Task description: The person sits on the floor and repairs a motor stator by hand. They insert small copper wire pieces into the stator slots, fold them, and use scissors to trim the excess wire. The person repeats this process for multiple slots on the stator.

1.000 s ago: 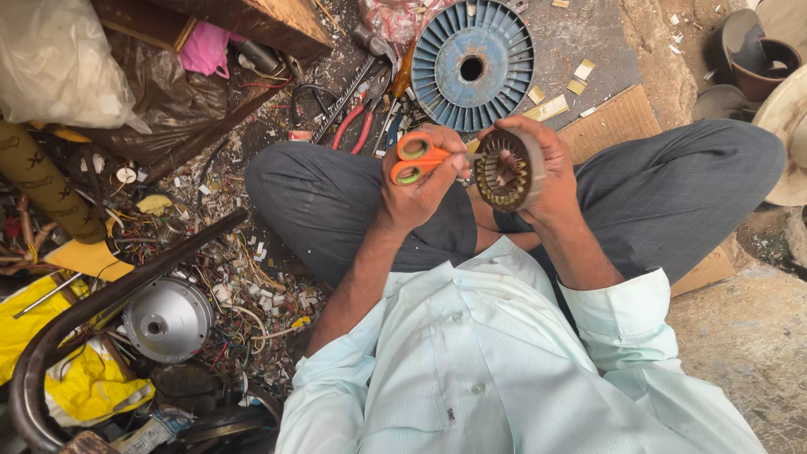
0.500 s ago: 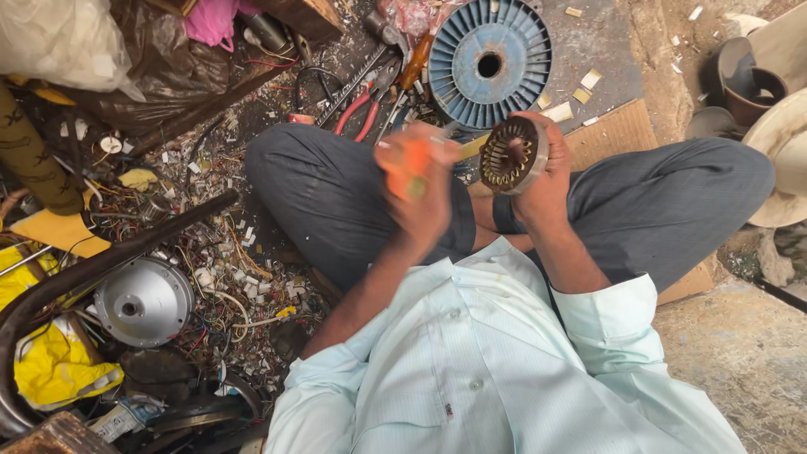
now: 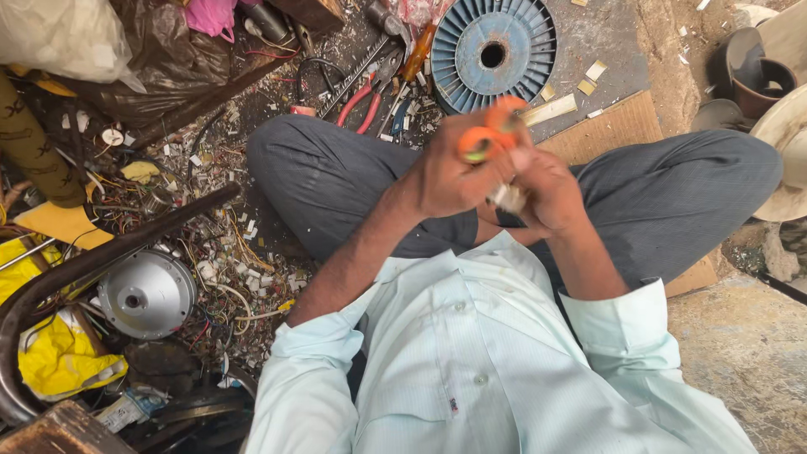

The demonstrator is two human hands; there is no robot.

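I sit cross-legged on the ground with both hands raised together in front of my lap. My left hand grips orange-handled scissors, whose handles stick up above the fingers. Pressed against it, my right hand is closed around the round wire-wound metal part; the hands cover nearly all of it, and only a small pale bit shows between them. The scissor blades are out of sight behind the fingers.
Beyond my knees lie a blue ribbed disc, red-handled pliers, a screwdriver and a cardboard sheet. Left of me are wire scraps, a silver round housing, a curved dark pipe and a yellow bag. A brown pot stands far right.
My left hand has brought the scissors right up against my right hand. The round wound part, plainly visible before, is now covered by the two hands. The view has shifted slightly.
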